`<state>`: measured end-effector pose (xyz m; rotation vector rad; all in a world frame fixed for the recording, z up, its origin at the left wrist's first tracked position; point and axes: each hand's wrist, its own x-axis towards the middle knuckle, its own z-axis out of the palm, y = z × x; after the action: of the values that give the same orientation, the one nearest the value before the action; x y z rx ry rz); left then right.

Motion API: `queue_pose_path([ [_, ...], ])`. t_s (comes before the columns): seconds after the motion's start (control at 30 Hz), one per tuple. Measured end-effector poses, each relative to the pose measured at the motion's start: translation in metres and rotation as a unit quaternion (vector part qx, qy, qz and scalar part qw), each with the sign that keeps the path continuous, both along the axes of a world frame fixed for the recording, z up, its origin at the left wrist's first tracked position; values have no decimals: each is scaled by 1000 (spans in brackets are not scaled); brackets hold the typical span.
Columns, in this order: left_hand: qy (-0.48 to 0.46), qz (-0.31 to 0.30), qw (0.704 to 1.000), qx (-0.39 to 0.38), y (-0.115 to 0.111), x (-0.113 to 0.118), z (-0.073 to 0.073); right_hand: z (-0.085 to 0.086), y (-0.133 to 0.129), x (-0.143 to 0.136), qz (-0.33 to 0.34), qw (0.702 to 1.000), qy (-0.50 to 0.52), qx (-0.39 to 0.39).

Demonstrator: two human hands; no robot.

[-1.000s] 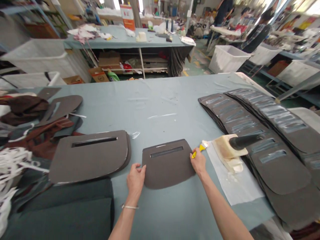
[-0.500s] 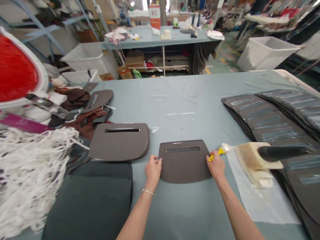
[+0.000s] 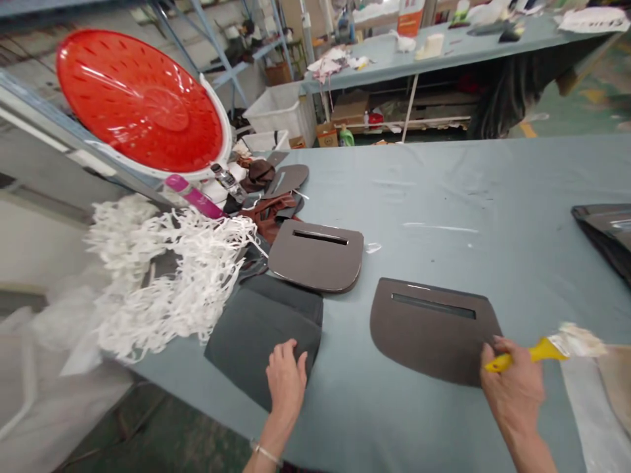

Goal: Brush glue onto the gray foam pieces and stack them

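Observation:
My left hand [image 3: 286, 379] rests on a stack of dark green-black sheets [image 3: 266, 328], its fingers slightly spread and nothing visible in them. In my right hand [image 3: 515, 384] is a yellow-handled brush [image 3: 547, 350], its bristles coated with something whitish and pointing right. That hand's fingertips also touch the right edge of a grey-brown panel [image 3: 434, 335] with a long slot near its top. Behind the dark sheets lies a pile of similar slotted panels [image 3: 318, 257].
White stringy strips [image 3: 182, 276] heap up at the left, below a red basin [image 3: 142, 105]. A bottle [image 3: 228, 182] and brown scraps [image 3: 271, 213] lie nearby. Dark pieces [image 3: 606, 230] sit at the right edge. Another table [image 3: 374, 62] stands behind.
The view has swung left. My left hand has let go of the slotted panel and moved left onto the dark sheets. My right hand stays at the panel's right edge with the brush.

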<state>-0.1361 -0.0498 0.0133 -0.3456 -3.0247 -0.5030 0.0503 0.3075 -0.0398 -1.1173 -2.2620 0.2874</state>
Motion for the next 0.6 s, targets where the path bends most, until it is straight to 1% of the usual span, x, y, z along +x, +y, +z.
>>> queue_pose_path([
  [0.03, -38, -19, 999, 29, -12, -1, -4, 5, -18, -11, 40, 999, 23, -23],
  [0.07, -78, -38, 994, 65, -18, -3, -7, 11, -38, -23, 91, 993, 45, -53],
  [0.1, -115, -48, 987, 104, -18, -4, -10, 17, -59, -35, 144, 984, 68, -86],
  [0.13, -147, -46, 978, 143, -14, -4, -11, 24, -81, -47, 205, 967, 82, -129],
  [0.17, -176, -37, 967, 181, -5, -4, -10, 30, -102, -58, 274, 942, 78, -177],
  [0.2, -204, -27, 954, 217, 6, -2, -8, 36, -121, -67, 327, 917, 71, -218],
  [0.23, -231, -19, 940, 252, 19, 0, -4, 42, -137, -75, 360, 897, 71, -248],
  [0.27, -255, -15, 925, 281, 34, 3, 0, 47, -149, -82, 376, 882, 80, -274],
  [0.3, -273, -13, 912, 306, 48, 6, 5, 51, -157, -86, 378, 873, 93, -293],
  [0.37, -304, -28, 890, 339, 74, 13, 12, 57, -159, -88, 355, 873, 127, -308],
  [0.43, -318, -68, 878, 351, 96, 19, 15, 60, -145, -80, 317, 889, 154, -293],
  [0.47, -310, -99, 881, 342, 105, 23, 13, 60, -133, -71, 294, 900, 161, -279],
  [0.5, -290, -137, 892, 320, 112, 27, 10, 59, -118, -60, 268, 912, 164, -263],
  [0.53, -257, -180, 906, 285, 119, 32, 4, 56, -102, -47, 239, 925, 161, -248],
  [0.6, -175, -272, 928, 186, 128, 44, -10, 45, -66, -17, 167, 951, 141, -218],
])
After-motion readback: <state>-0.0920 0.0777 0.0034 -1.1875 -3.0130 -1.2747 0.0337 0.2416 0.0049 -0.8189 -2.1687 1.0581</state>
